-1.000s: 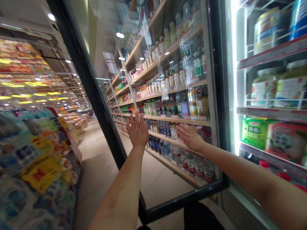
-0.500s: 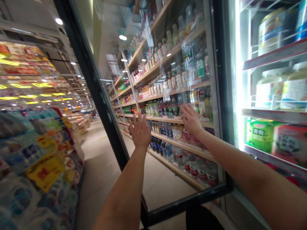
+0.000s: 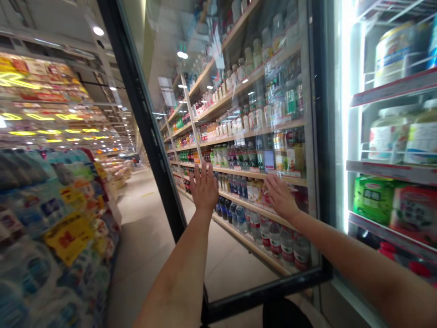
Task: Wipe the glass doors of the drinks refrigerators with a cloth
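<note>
Both hands, left hand (image 3: 204, 187) and right hand (image 3: 280, 197), lie flat with fingers spread, grasping nothing, against the black-framed glass refrigerator door (image 3: 218, 136) (swung wide open); behind the pane, wooden shelves of bottled drinks (image 3: 252, 155) recede.

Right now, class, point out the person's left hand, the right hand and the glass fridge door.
left hand (image 3: 204, 189), head view, back of the hand.
right hand (image 3: 282, 197), head view, back of the hand.
glass fridge door (image 3: 259, 298), head view, bottom frame.
</note>
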